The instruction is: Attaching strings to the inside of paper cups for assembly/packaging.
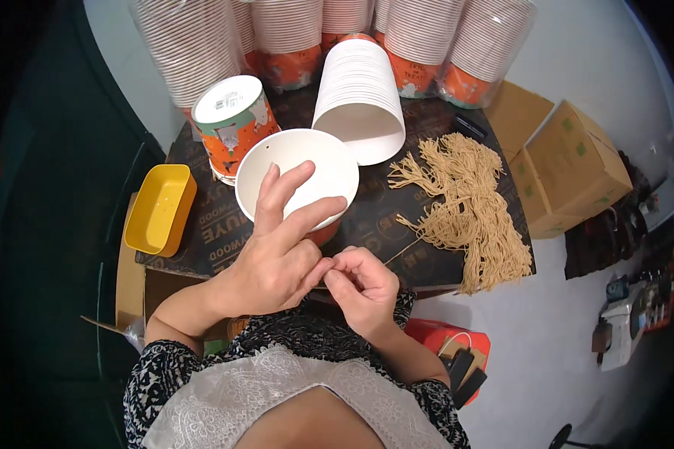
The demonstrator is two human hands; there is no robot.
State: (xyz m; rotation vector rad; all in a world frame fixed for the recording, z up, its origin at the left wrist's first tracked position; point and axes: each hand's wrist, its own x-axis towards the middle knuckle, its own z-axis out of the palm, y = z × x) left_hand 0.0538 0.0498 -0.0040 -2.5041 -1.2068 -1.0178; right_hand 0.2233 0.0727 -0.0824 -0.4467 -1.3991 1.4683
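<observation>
My left hand [272, 266] pinches with thumb and index finger while its other fingers stand spread over a white-lined paper bucket [273, 161]. The bucket's open mouth tilts up toward me, with a small hole near the rim. My right hand [363, 288] is closed in a pinch, its fingertips touching those of the left. From the right hand a tan cord [403, 251] runs to a heap of tan cords [464, 213] on the table's right side. What lies between the left fingertips is too small to make out.
An upside-down orange paper bucket [232, 135] stands behind, left of a nested stack of white buckets [359, 90] on its side. Bagged bucket stacks [288, 37] line the wall. A yellow tray [161, 206] sits at the table's left edge. A cardboard box [577, 165] stands right.
</observation>
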